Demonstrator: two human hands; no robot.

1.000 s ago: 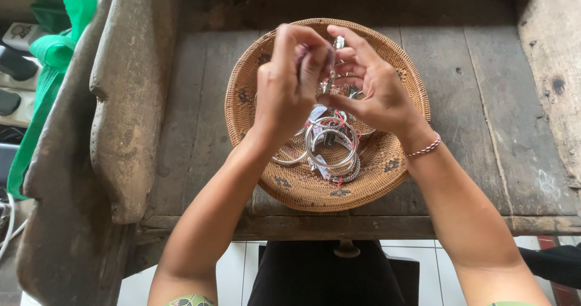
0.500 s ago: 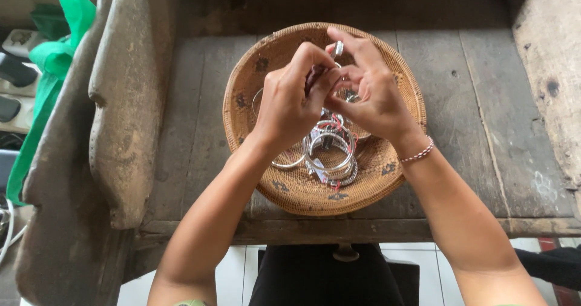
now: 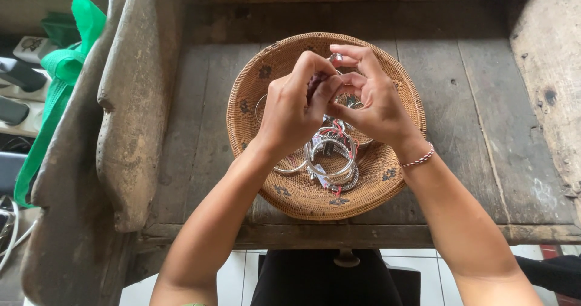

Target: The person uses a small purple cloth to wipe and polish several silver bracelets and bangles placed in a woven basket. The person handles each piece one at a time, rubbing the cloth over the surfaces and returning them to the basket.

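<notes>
A round woven basket (image 3: 266, 82) sits on a worn wooden table (image 3: 472, 100). Inside it lies a heap of silver bangles (image 3: 330, 155) with red threads among them. My left hand (image 3: 293, 109) and my right hand (image 3: 372, 103) meet above the basket, fingers pinched together on a small silver jewellery piece (image 3: 336, 58) whose top shows between my fingertips. Most of that piece is hidden by my fingers. A red and white beaded bracelet (image 3: 419, 158) circles my right wrist.
A thick carved wooden side piece (image 3: 130, 118) rises along the table's left. Beyond it hangs a green bag (image 3: 63, 70), with dark objects and cables near the left edge. A rough wooden wall (image 3: 548, 70) borders the right. White floor tiles show below the table edge.
Both hands have dropped slightly and closed tighter together over the basket, still working the small silver piece. The bangles in the basket have not moved.
</notes>
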